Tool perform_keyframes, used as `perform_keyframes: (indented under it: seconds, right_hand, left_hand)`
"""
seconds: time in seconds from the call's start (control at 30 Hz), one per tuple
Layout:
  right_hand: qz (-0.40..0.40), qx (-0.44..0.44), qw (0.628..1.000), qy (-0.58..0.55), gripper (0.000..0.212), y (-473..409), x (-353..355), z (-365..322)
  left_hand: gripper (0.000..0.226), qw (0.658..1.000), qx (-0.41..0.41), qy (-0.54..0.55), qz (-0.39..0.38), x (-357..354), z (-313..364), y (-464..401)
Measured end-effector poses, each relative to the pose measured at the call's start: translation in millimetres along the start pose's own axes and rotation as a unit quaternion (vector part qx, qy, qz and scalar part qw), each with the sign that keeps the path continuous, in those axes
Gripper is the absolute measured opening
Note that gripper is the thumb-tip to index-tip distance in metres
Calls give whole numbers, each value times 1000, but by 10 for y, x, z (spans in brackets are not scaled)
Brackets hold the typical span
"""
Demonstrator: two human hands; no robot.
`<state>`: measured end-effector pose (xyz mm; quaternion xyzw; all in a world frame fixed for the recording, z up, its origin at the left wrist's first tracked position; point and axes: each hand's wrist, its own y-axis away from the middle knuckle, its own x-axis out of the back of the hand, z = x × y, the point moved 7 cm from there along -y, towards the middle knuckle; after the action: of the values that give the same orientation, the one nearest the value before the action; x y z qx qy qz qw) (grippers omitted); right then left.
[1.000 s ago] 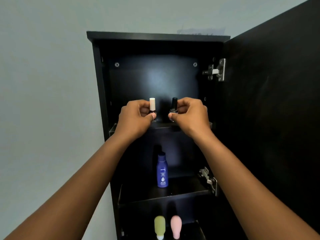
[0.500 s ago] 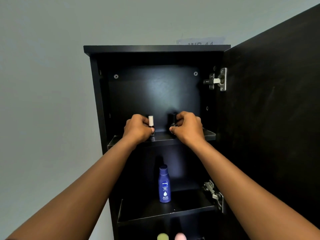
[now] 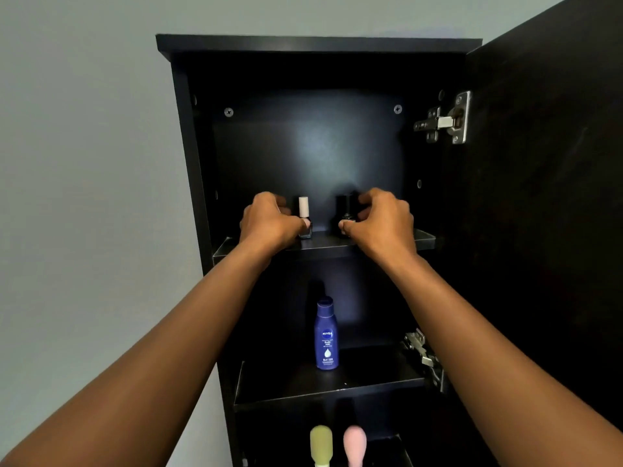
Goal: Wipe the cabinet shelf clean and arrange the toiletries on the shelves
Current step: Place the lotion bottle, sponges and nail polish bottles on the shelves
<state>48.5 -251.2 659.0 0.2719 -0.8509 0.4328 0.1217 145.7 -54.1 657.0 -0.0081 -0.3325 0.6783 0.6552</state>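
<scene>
Where the frame ends at the bottom, a pale green bottle [image 3: 321,444] and a pink bottle [image 3: 354,445] stand side by side on the lowest shelf in view, their bases cut off. Above them, on the middle shelf [image 3: 286,385], a blue lotion bottle [image 3: 326,333] stands upright by itself near the centre. Both forearms reach up from the lower corners to the top shelf [image 3: 423,238] of the black cabinet [image 3: 317,45]. On that shelf the left hand [image 3: 269,221] has its fingers curled beside a white-capped nail polish bottle [image 3: 304,218], thumb tip touching the dark glass base. The right hand [image 3: 382,219] curls round a black-capped nail polish bottle [image 3: 346,212], thumb against its base; both bottles stand upright on the shelf, a little apart. Further back, two screws show in the rear panel. The cabinet door [image 3: 553,197] hangs open on the right, on a metal hinge [image 3: 448,119].
</scene>
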Motion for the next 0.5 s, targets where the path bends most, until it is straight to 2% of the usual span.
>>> perform_keyframes:
  seconds: [0.03, 0.1, 0.17, 0.23, 0.33, 0.43, 0.5]
  right_hand:
    - [23, 5, 1000, -5, 47, 43, 58, 3]
    - [91, 20, 995, -28, 38, 181, 195, 27]
    - [175, 49, 981, -65, 26, 429, 349, 44]
    - [243, 86, 961, -103, 20, 781, 453, 64]
    - [272, 125, 944, -136, 15, 1366, 404, 154]
    - [218, 137, 954, -154, 12, 1922, 79, 411]
    - [168, 115, 968, -150, 11, 2353, -234, 743]
  left_hand:
    - [75, 999, -26, -6, 21, 62, 48, 95]
    - [66, 990, -113, -4, 90, 220, 147, 400]
    - [52, 959, -223, 25, 171, 364, 188, 850]
    - [40, 928, -308, 33, 208, 360, 100, 1291]
    - [33, 924, -337, 23, 181, 107, -293, 1789]
    - [29, 948, -304, 11, 96, -299, -863, 2166]
    - [30, 964, -264, -10, 24, -634, -1353, 2426]
